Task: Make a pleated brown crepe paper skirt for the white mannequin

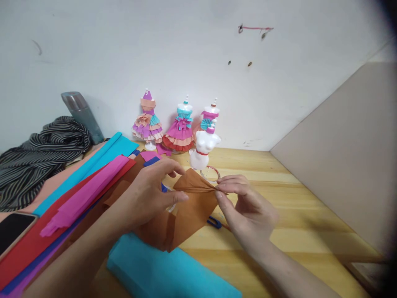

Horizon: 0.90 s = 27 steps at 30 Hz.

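brown paper (194, 215): raised over the surface (297, 223), its pleats pinched between thumb and fingers of the right hand (252, 209). left hand (151, 190): thumb and fingers apart, beside the pleats. turquoise paper (167, 269): toward the near edge. white dress form (206, 141): behind the brown paper. three clothed dress forms (181, 127): along the back edge.

You've got decent room over the table (300, 203) past your right hand (251, 207), but the white mannequin (204, 145) blocks straight ahead, 3 dressed mannequins (180, 130) behind, and paper sheets (87, 194) crowd your left.
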Each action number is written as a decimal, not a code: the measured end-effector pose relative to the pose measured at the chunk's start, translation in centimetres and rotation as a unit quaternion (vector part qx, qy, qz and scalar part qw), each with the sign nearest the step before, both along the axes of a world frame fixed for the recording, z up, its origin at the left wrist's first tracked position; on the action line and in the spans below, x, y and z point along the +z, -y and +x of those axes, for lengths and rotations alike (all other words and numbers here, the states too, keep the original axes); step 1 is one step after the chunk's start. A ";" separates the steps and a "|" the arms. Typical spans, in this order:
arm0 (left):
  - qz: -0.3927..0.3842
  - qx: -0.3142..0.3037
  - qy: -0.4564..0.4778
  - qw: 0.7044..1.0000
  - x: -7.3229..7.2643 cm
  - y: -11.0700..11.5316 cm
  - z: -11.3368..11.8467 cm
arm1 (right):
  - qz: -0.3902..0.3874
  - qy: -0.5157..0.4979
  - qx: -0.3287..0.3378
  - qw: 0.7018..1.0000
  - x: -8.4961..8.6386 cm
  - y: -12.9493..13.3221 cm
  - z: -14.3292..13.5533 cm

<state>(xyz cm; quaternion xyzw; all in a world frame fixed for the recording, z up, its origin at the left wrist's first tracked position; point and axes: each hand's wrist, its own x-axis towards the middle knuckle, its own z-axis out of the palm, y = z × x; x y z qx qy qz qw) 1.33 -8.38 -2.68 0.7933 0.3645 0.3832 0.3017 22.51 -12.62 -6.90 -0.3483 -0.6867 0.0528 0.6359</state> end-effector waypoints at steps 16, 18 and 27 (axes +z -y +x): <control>-0.061 0.019 0.031 0.997 0.2 0.8 1.4 | -0.019 -0.004 0.009 1.000 -0.2 -0.2 -0.1; -0.065 0.027 0.035 0.997 0.2 0.7 1.5 | -0.018 -0.003 0.008 1.000 -0.2 -0.2 -0.1; -0.079 0.033 0.077 0.993 -0.1 0.7 1.7 | -0.019 0.002 0.000 1.000 -0.1 -0.1 0.0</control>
